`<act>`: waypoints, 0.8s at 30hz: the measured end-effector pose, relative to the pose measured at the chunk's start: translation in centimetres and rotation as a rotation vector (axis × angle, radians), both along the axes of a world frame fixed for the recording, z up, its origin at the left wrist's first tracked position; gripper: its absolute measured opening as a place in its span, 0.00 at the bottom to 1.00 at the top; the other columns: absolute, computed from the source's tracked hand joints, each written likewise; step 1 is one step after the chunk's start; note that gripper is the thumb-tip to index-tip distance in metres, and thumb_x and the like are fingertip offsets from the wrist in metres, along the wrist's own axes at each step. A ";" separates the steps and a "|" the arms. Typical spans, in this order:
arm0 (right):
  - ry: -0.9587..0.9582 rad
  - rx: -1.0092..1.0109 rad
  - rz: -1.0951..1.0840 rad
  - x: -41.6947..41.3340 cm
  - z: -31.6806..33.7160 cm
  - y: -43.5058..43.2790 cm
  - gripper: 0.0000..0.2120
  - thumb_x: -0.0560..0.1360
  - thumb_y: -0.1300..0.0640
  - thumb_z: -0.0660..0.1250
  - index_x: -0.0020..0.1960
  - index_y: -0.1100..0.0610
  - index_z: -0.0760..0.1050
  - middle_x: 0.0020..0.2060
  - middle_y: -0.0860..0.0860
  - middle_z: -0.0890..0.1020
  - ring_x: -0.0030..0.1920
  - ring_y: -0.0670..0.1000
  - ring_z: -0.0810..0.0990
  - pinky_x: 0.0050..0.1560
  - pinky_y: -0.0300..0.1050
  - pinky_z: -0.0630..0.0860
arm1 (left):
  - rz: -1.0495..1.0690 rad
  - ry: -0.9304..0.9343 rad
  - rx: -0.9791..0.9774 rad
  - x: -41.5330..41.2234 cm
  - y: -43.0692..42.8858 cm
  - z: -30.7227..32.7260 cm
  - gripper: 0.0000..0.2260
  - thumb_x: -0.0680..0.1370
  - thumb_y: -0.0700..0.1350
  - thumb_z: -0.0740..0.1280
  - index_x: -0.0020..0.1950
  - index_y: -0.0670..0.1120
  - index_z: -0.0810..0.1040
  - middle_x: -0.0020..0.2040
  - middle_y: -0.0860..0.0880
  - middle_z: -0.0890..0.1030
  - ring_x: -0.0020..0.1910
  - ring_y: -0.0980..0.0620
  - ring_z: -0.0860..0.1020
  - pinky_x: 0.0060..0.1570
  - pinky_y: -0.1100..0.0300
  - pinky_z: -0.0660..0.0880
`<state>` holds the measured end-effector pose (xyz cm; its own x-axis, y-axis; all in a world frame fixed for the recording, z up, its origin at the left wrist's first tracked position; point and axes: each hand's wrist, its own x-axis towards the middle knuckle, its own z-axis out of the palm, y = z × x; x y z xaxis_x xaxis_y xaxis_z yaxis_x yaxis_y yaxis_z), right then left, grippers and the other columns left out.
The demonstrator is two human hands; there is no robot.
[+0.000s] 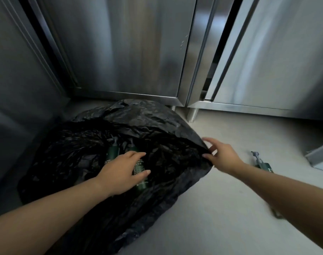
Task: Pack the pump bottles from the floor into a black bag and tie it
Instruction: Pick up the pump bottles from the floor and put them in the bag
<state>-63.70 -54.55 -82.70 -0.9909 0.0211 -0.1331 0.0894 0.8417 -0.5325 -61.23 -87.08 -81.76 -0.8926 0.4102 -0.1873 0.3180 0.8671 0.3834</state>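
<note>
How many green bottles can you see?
3. Two green bottles lie inside the black bag: one left of the left hand, one under it. A third lies on the floor behind the right forearm. More may hide inside.

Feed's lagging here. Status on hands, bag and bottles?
Left hand open, over two green bottles inside black bag. Right hand pinching bag rim. One bottle on floor behind right forearm. Nothing blocking.
</note>
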 end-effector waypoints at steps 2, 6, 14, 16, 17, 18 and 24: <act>-0.089 -0.067 0.027 1.0 -1.0 0.3 0.28 0.70 0.50 0.72 0.68 0.45 0.68 0.46 0.47 0.81 0.38 0.48 0.81 0.44 0.40 0.74 | -0.014 0.017 -0.011 0.1 0.7 0.5 0.32 0.72 0.70 0.52 0.74 0.58 0.57 0.72 0.56 0.64 0.67 0.54 0.68 0.60 0.58 0.72; -0.098 -0.149 -0.016 0.9 -0.3 2.1 0.30 0.68 0.41 0.71 0.67 0.45 0.68 0.51 0.46 0.78 0.43 0.44 0.81 0.38 0.35 0.71 | 0.010 0.076 -0.011 -0.9 3.0 2.6 0.33 0.72 0.70 0.52 0.72 0.55 0.61 0.71 0.54 0.67 0.66 0.52 0.70 0.59 0.58 0.72; 0.004 -0.077 -0.188 4.0 2.6 12.6 0.27 0.71 0.44 0.70 0.67 0.49 0.68 0.55 0.49 0.79 0.48 0.50 0.78 0.52 0.43 0.73 | -0.122 0.210 0.058 -3.3 14.1 5.2 0.27 0.75 0.64 0.58 0.70 0.54 0.65 0.69 0.52 0.70 0.54 0.49 0.76 0.53 0.58 0.70; 0.009 -0.083 -0.249 5.8 2.0 15.3 0.27 0.71 0.45 0.70 0.67 0.50 0.69 0.56 0.50 0.79 0.49 0.50 0.78 0.52 0.41 0.71 | -0.152 0.209 0.078 -3.6 17.7 4.7 0.25 0.75 0.62 0.59 0.69 0.53 0.65 0.68 0.51 0.71 0.58 0.48 0.74 0.56 0.56 0.71; 0.011 -0.091 -0.284 6.8 1.5 16.5 0.26 0.71 0.45 0.70 0.67 0.50 0.69 0.57 0.51 0.79 0.51 0.51 0.78 0.53 0.41 0.70 | -0.170 0.197 0.085 -3.6 19.5 4.3 0.25 0.75 0.62 0.59 0.70 0.53 0.65 0.68 0.51 0.71 0.59 0.48 0.74 0.57 0.56 0.70; 0.013 -0.094 -0.317 7.7 0.9 17.6 0.26 0.72 0.45 0.69 0.67 0.50 0.69 0.58 0.51 0.78 0.53 0.51 0.78 0.54 0.42 0.71 | -0.191 0.182 0.088 -3.4 21.3 3.7 0.25 0.75 0.61 0.59 0.70 0.53 0.65 0.68 0.50 0.71 0.60 0.48 0.73 0.57 0.56 0.70; -0.043 -0.141 -0.481 11.0 -3.3 22.8 0.26 0.73 0.44 0.67 0.68 0.50 0.68 0.61 0.51 0.76 0.57 0.52 0.76 0.57 0.46 0.72 | -0.324 0.073 0.037 -2.0 29.8 -0.9 0.26 0.75 0.61 0.59 0.71 0.51 0.64 0.68 0.49 0.70 0.63 0.47 0.71 0.61 0.50 0.71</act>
